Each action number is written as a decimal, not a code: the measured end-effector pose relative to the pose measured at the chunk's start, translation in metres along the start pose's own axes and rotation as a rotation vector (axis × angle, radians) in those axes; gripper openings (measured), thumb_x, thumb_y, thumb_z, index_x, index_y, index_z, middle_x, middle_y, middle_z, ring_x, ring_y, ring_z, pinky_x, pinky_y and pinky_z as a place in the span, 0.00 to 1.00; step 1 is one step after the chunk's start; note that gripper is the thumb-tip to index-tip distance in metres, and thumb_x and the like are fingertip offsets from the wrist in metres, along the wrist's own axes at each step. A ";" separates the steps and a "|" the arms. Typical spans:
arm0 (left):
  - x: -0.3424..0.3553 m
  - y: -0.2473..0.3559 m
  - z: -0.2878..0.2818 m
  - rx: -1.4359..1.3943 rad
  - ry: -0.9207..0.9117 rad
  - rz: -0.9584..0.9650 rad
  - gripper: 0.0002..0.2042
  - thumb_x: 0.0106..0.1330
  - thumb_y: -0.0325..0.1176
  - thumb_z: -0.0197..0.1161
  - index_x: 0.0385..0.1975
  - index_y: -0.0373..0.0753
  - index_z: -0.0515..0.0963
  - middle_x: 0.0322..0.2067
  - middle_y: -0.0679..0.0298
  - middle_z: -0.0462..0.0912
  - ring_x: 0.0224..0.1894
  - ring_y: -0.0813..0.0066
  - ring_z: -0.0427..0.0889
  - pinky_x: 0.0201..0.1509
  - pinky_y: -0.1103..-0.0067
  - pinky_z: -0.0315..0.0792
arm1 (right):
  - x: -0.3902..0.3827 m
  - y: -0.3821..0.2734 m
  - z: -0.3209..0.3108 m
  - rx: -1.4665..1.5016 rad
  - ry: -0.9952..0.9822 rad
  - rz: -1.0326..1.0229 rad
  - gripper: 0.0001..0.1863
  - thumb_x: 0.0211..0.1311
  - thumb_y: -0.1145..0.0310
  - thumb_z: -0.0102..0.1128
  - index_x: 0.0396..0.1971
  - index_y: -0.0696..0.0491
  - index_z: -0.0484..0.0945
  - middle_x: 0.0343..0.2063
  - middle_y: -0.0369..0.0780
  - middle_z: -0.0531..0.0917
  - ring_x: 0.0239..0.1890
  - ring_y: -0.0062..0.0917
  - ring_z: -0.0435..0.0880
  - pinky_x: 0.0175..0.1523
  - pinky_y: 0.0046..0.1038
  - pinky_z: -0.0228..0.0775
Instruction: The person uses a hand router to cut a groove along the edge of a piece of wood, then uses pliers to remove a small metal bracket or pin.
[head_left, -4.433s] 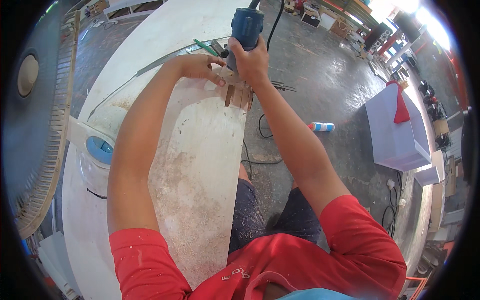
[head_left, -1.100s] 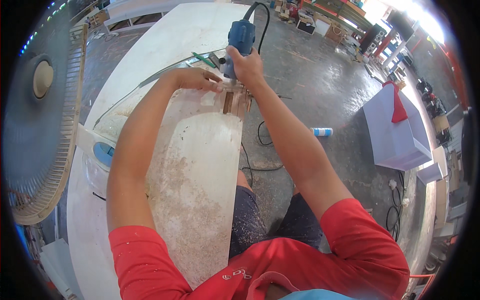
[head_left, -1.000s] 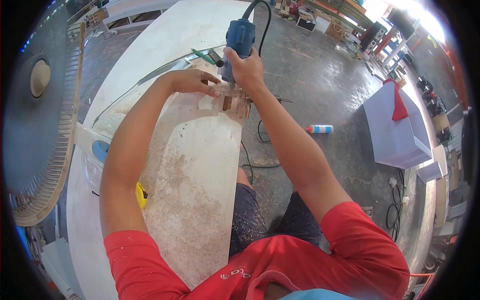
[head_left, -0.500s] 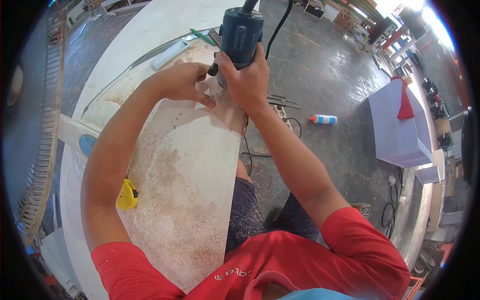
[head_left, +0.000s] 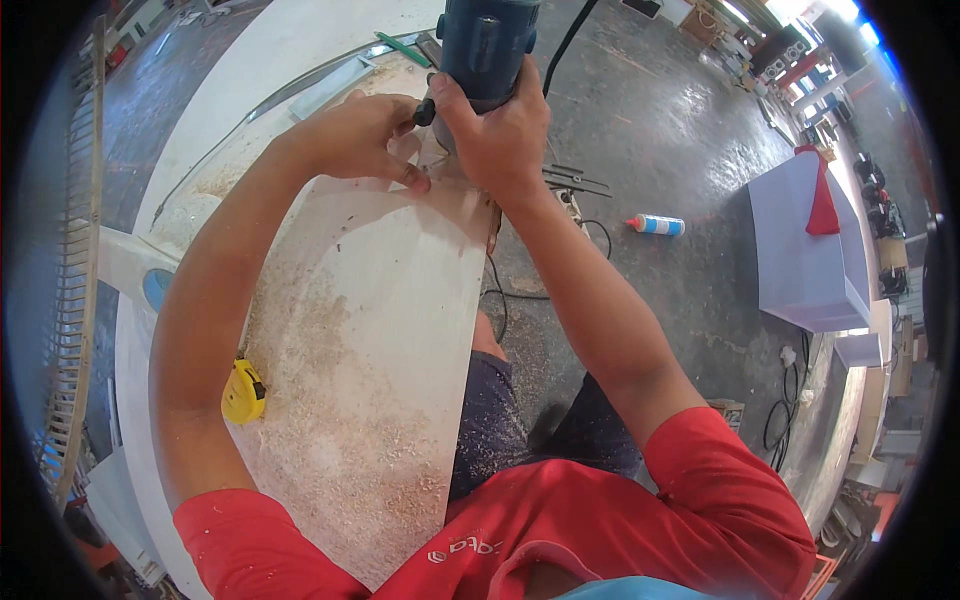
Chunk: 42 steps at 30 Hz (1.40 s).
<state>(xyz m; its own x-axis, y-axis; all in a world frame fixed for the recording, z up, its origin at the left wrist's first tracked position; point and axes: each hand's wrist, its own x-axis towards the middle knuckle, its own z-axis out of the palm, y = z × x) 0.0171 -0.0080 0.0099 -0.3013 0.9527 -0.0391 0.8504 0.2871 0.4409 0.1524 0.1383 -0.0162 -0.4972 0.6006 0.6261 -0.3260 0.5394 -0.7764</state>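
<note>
A dark blue trim router [head_left: 487, 50] stands upright on a pale board [head_left: 390, 290], near its far right edge. My right hand [head_left: 500, 130] is wrapped round the lower part of its body. At the router's left side my left hand [head_left: 365, 140] is curled against the base, its fingers by the black knob [head_left: 425, 112] and its thumb low beside the board. The left fingertips are partly hidden, as is the router's bit. Wood dust and shavings lie over the board. A yellow tape measure [head_left: 243, 392] rests by my left forearm.
Metal strips [head_left: 335, 88] and a green piece [head_left: 400, 47] lie beyond my left hand. The router's black cord [head_left: 565, 50] runs upward. On the floor to the right are a glue bottle [head_left: 657, 225], cables [head_left: 520, 294] and a white box [head_left: 808, 245] with a red cloth [head_left: 820, 192].
The router appears slightly higher in view, with both hands still at it. The floor things have shifted a little to the right, as the view has turned slightly.
</note>
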 end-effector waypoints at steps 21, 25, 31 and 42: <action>0.023 -0.004 -0.008 0.036 -0.006 -0.007 0.31 0.48 0.53 0.85 0.36 0.34 0.76 0.30 0.60 0.79 0.35 0.61 0.78 0.42 0.67 0.71 | 0.023 0.021 0.005 -0.026 0.016 -0.058 0.30 0.53 0.54 0.78 0.46 0.61 0.77 0.34 0.50 0.89 0.37 0.43 0.91 0.45 0.39 0.82; 0.028 -0.009 -0.008 0.051 -0.010 -0.010 0.31 0.50 0.51 0.84 0.36 0.35 0.73 0.30 0.60 0.76 0.34 0.61 0.74 0.41 0.66 0.68 | 0.026 0.016 0.003 -0.045 0.032 -0.046 0.30 0.53 0.53 0.78 0.46 0.61 0.77 0.34 0.50 0.89 0.37 0.42 0.91 0.46 0.39 0.82; 0.035 -0.016 -0.008 0.069 -0.035 -0.010 0.31 0.51 0.53 0.83 0.37 0.35 0.74 0.30 0.60 0.77 0.36 0.62 0.76 0.42 0.67 0.69 | 0.031 0.022 0.005 -0.044 0.017 -0.020 0.32 0.53 0.51 0.78 0.47 0.61 0.77 0.33 0.49 0.89 0.38 0.42 0.91 0.47 0.39 0.82; 0.050 -0.021 -0.014 0.019 -0.080 -0.005 0.35 0.55 0.56 0.81 0.52 0.35 0.79 0.31 0.64 0.77 0.37 0.66 0.77 0.44 0.69 0.70 | 0.052 0.039 0.008 -0.145 0.013 0.016 0.34 0.53 0.47 0.76 0.48 0.61 0.79 0.41 0.52 0.89 0.44 0.44 0.90 0.52 0.40 0.80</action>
<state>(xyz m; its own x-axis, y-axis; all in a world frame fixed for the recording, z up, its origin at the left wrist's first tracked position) -0.0218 0.0325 0.0114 -0.2708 0.9559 -0.1136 0.8570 0.2931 0.4239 0.1071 0.1858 -0.0147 -0.4906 0.6171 0.6152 -0.1977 0.6087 -0.7683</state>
